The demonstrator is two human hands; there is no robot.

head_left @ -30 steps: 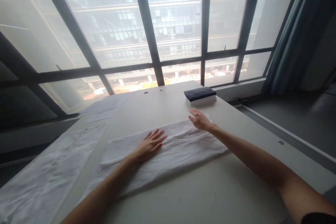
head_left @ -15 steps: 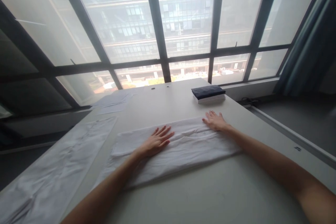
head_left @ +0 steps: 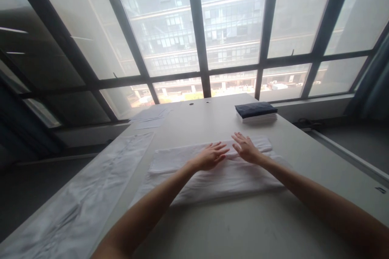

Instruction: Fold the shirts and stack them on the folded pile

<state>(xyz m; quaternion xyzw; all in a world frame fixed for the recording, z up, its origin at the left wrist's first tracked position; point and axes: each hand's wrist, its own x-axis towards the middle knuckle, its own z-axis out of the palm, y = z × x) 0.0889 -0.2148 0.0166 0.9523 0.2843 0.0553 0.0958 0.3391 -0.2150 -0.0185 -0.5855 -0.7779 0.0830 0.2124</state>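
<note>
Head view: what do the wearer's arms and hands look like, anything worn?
Both forearms are bare; the left hand and right hand wear no gloves, rings, watch or bands that show. No markings visible. No sleeve shows on either arm within the picture.

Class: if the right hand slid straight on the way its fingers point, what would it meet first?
Probably the left hand: the right hand points up-left across the folded white cloth, fingertips nearly touching it.

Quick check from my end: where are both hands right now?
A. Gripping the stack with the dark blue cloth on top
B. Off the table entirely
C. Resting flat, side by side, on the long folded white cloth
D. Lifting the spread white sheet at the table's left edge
C: the left hand and right hand lie open, fingers spread, near each other on the long folded white cloth; the stack with the dark blue cloth on top sits untouched beyond them.
</note>
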